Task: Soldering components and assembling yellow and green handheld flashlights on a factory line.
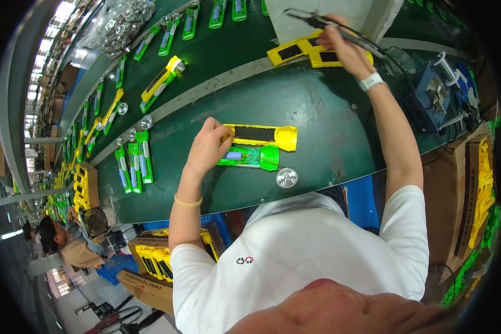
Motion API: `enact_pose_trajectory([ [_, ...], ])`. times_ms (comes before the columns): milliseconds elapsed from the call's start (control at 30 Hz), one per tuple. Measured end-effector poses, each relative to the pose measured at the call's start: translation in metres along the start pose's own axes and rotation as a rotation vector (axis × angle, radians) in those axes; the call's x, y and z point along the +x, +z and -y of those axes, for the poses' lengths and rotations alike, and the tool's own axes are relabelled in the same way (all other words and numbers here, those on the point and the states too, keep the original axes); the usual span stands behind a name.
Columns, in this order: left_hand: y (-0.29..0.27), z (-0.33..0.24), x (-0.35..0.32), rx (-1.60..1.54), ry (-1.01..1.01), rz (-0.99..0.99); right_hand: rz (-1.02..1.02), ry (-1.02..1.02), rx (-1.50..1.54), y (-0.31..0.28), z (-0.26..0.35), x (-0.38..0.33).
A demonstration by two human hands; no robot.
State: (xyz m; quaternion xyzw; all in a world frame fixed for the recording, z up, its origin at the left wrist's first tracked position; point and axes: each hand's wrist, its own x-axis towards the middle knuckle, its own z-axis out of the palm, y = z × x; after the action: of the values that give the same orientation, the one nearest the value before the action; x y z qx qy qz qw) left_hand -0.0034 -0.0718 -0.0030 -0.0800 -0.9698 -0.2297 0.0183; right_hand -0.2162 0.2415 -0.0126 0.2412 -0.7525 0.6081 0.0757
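White shirt; carton holding yellow casings; right hand clamped on tool; left hand, grip unclear

Casings on bench, reflector in front

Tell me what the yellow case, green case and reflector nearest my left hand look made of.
Yellow case: likely plastic, smooth, faintly glossy, evenly coloured. Green case: probably plastic, glossy, with bright highlights. Reflector: mirror-bright silver, so metal or metal-coated plastic.

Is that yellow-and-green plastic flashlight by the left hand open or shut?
Open: its yellow plastic half lies beside its green plastic half, leaving the purple cylindrical battery showing.
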Motion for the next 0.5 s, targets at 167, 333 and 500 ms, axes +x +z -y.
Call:
enact_pose_trajectory([
  [167,-0.004,0.006,0.003,-0.016,0.029,-0.041,-0.165,-0.081,0.049,-0.030,0.029,-0.039],
  [333,0.006,0.012,0.023,0.201,0.328,-0.121,-0.222,-0.132,0.022,-0.037,-0.005,-0.046],
  [500,-0.015,0.018,0.005,0.003,0.369,-0.016,-0.313,-0.031,-0.045,-0.085,-0.063,-0.056],
])
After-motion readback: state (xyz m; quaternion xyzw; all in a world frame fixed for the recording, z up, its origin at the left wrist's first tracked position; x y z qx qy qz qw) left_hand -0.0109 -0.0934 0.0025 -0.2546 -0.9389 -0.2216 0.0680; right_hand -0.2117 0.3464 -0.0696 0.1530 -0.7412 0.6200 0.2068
